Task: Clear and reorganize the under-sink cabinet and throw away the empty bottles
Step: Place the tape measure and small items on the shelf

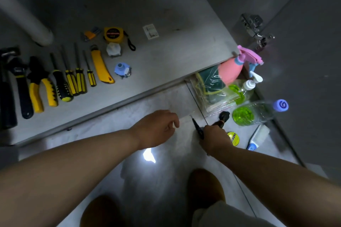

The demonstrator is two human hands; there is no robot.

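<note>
My right hand point(214, 139) is shut on a dark tool point(199, 130), its thin black tip pointing up-left and a brown and black end point(223, 117) sticking out to the right. My left hand point(157, 127) hovers over the floor just left of it with curled fingers. A small white bit shows at its fingertips, and I cannot tell whether it is held. At the right stand a pink spray bottle point(230, 71) and a clear pump bottle point(242, 91) with green liquid. A clear blue-capped bottle point(258, 110) lies on its side.
Hand tools lie in a row on the cabinet floor point(166, 57): pliers point(41, 90), screwdrivers point(73, 81), a yellow utility knife point(101, 67), a tape measure point(113, 34). A bag with green cloth point(210, 84), a yellow tin point(234, 139) and a white tube point(258, 138) lie right. The cabinet door point(304, 61) stands open.
</note>
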